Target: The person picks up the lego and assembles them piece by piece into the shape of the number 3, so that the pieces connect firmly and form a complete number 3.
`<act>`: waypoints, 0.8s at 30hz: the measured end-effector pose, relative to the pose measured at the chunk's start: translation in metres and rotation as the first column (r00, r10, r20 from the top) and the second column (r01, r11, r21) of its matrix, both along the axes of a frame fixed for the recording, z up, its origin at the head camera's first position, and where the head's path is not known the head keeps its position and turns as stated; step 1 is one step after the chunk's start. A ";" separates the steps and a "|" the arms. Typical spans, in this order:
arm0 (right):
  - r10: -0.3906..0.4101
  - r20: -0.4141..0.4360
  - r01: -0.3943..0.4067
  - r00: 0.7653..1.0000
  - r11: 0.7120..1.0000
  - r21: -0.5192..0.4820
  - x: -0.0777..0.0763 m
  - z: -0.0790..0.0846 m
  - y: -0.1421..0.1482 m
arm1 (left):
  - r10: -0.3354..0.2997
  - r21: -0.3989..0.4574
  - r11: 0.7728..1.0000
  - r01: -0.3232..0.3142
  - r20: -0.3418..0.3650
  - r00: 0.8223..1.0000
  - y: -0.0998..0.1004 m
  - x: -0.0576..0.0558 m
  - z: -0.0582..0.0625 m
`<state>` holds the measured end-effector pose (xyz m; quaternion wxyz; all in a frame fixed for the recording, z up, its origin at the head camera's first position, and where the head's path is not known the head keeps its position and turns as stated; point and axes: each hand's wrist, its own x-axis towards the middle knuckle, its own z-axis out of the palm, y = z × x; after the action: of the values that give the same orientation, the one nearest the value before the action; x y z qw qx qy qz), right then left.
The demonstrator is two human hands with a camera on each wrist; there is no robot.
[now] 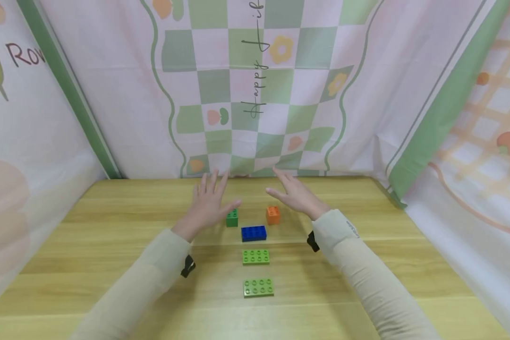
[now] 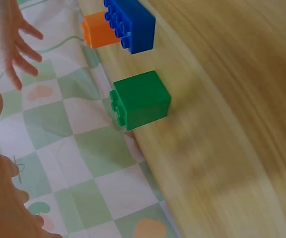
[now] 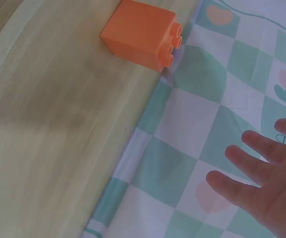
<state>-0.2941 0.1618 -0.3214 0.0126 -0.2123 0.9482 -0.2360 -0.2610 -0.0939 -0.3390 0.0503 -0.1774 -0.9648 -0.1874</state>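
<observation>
Blue brick (image 1: 253, 233), green block (image 1: 232, 220) and orange block (image 1: 273, 216) sit on the bench (image 1: 110, 236) as my left hand (image 1: 206, 206) and right hand (image 1: 299, 194) hover nearby, fingers extended, both empty.

On one table (image 1: 110, 219) I count one blue brick (image 1: 253, 233) and four more around it: one green brick (image 1: 232, 221) beyond it to the left, one orange brick (image 1: 273, 216) beyond it to the right, and on its near side two lime ones, a closer lime brick (image 1: 256, 257) and a farther lime brick (image 1: 258, 288). My two hands, left hand (image 1: 206, 207) and right hand (image 1: 297, 194), are beyond it, one each side.
</observation>
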 end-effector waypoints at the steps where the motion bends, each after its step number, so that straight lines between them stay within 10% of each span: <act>1: 0.002 0.002 -0.002 1.000 1.000 -0.007 0.000 -0.001 0.000 | -0.003 -0.001 1.000 0.003 -0.002 1.000 0.000 0.001 -0.001; 24: 0.057 0.030 -0.054 0.998 0.995 -0.085 0.003 -0.015 0.004 | -0.119 0.012 0.993 0.119 -0.025 0.993 0.001 0.027 -0.021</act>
<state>-0.2915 0.1660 -0.3368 0.0257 -0.2350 0.9309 -0.2786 -0.2342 -0.0930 -0.3598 0.0518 -0.2363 -0.9506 -0.1944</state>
